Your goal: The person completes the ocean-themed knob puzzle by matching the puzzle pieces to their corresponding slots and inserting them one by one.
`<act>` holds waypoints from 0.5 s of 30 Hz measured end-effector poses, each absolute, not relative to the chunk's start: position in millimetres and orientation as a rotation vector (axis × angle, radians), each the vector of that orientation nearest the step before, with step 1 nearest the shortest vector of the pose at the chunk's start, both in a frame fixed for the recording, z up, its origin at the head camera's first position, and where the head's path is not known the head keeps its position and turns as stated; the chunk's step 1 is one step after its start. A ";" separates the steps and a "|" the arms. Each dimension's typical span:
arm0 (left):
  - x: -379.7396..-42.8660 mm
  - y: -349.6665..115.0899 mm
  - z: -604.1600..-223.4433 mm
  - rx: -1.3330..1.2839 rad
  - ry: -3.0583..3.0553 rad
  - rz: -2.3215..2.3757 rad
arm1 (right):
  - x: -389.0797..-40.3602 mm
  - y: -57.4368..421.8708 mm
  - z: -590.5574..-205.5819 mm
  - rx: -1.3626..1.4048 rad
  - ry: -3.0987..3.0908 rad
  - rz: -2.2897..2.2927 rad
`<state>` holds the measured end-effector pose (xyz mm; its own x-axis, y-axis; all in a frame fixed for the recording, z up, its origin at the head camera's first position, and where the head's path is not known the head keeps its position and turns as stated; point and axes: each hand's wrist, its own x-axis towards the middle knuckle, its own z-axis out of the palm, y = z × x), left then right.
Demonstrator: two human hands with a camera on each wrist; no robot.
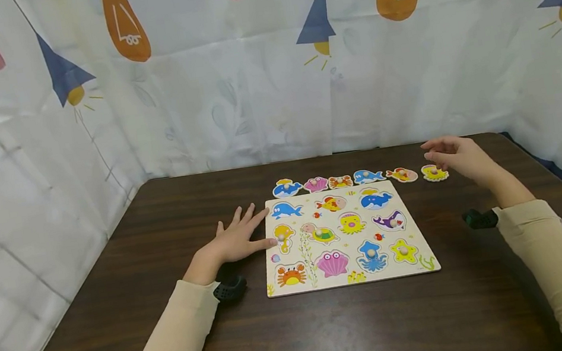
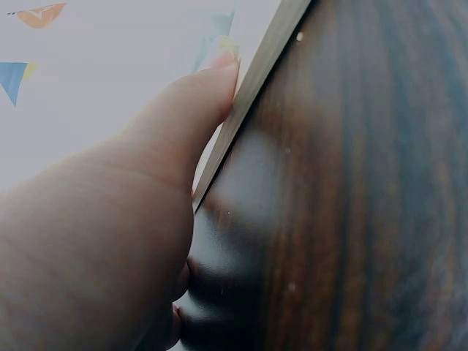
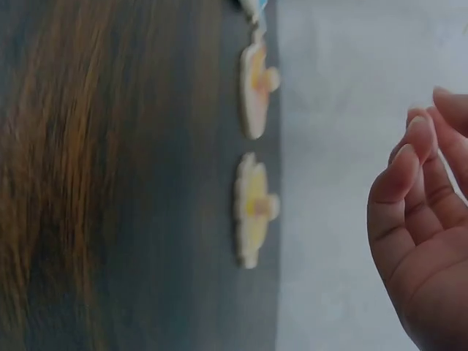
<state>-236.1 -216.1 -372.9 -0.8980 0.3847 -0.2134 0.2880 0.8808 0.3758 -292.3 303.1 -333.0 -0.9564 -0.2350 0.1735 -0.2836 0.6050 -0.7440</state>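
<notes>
Dark brown wood-grain table (image 1: 262,346) lies nearest, carrying the puzzle board (image 1: 397,271). Its left margin sits under the thumb of the left hand (image 1: 236,240), whose fingers spread straight and grasp nothing, apparently steadying it. Just beyond the board, sea-creature pieces (image 1: 316,185) lie in a row, knobs up, presumably for easy pinching. Above the right-end octopus piece (image 1: 435,173), the right hand (image 1: 458,159) hovers, fingers loosely bent, holding nothing. Behind hangs a patterned curtain (image 1: 283,115).

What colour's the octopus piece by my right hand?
The octopus piece is mostly yellow, clearest in the head view.
</notes>
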 end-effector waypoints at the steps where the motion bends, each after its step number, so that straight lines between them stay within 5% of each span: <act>1: -236.2 -216.1 -373.1 0.504 2.766 0.489 | -295.5 304.3 -335.2 0.426 -2.780 1.291; 15: -236.7 -216.8 -373.8 0.509 2.767 0.488 | -321.4 325.2 -356.1 0.241 -3.029 1.210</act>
